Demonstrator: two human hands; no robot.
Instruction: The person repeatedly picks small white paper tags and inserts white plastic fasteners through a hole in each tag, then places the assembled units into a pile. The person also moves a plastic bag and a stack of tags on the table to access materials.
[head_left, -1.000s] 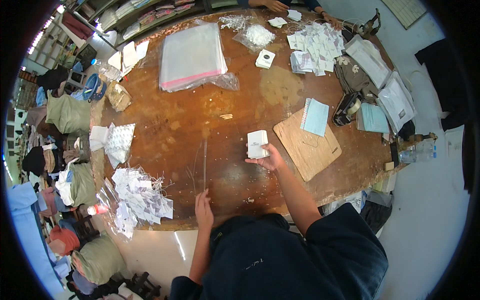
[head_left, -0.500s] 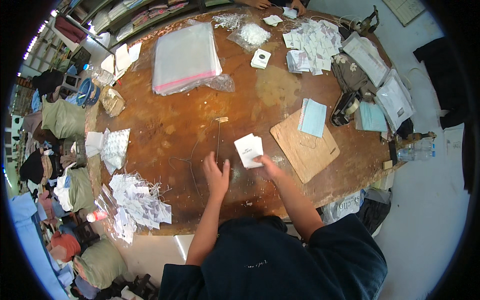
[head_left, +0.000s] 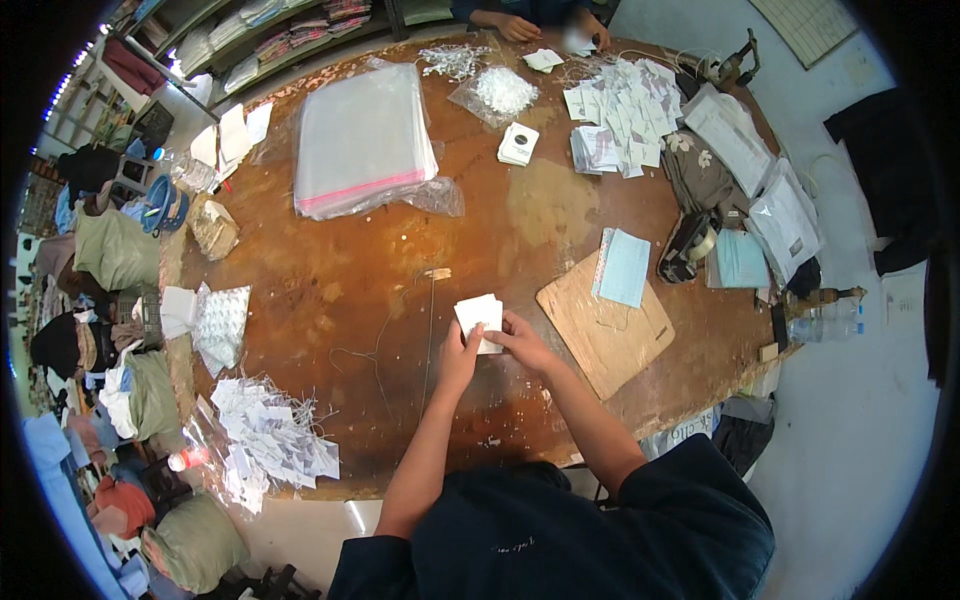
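A small stack of white cards (head_left: 479, 311) is held between my two hands, over the near middle of the wooden table (head_left: 365, 250). My left hand (head_left: 460, 356) grips its left edge, with the thumb laid over the face. From the other side my right hand (head_left: 520, 343) holds the right edge, its thumb also on top. The cards sit slightly fanned, and my fingers beneath them are hidden. Just left of my left hand, a thin dark string (head_left: 378, 352) lies loose on the table. Beyond the cards is a small tan piece (head_left: 438, 273) with the string running by it.
Tags with strings (head_left: 270, 435) are heaped at the near left. To the right lies a wooden board (head_left: 610, 330) with light blue sheets (head_left: 625, 267). Clear plastic bags (head_left: 360, 140) lie at the far left; more tags (head_left: 630, 110) spread far right. Another person's hands (head_left: 520, 28) work at the far edge.
My left hand, open and apart before, has moved right and closed on the card stack. The stack in my right hand has shifted slightly left and nearer.
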